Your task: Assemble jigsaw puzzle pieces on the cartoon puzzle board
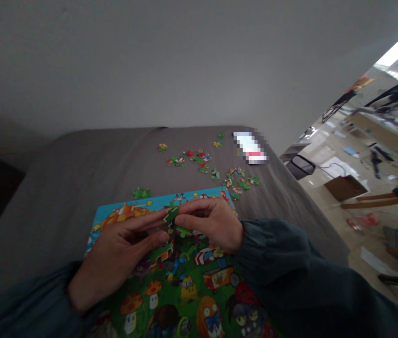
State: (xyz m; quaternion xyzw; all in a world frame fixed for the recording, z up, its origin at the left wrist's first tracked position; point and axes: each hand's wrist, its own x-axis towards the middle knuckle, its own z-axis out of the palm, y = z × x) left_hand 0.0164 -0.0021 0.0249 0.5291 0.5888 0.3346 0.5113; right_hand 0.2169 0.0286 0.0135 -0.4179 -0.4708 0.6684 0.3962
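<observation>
Clock directions are taken from the middle of the puzzle piece held between the hands, with 12 o'clock pointing away from the wearer. Nearest, the puzzle (189, 272) lies flat on the cloth-covered counter (89, 173), its printed mushrooms toward 7 o'clock and a brown nut-like character toward 5.

The left hand (164, 226) reaches in from 8 o'clock, partly open: its fingers are stretched out together and their tips touch the edge of the green puzzle piece (171, 214), while the thumb stands apart, below them. The right hand (178, 214), from 3 o'clock, is closed in a pinch, thumb and forefinger gripping that piece above the puzzle. Just below the right thumb shows another green piece (183, 232); whether it is touched, I cannot tell. Both wrists are in dark blue-green sleeves (279, 253).

Just beyond the puzzle's far edge, joined green pieces (141, 193) lie at 10 o'clock and a scattered group of loose pieces (244, 184) at 2. Farther out, mixed red and green pieces (199, 157) spread around 1 o'clock, with an orange piece (162, 148) near 12. A lit phone (250, 146), pixelated, rests between 1 and 2. Behind the counter rises a plain wall (170, 65); at 3, a cardboard box (345, 188) sits on the floor (361, 234).
</observation>
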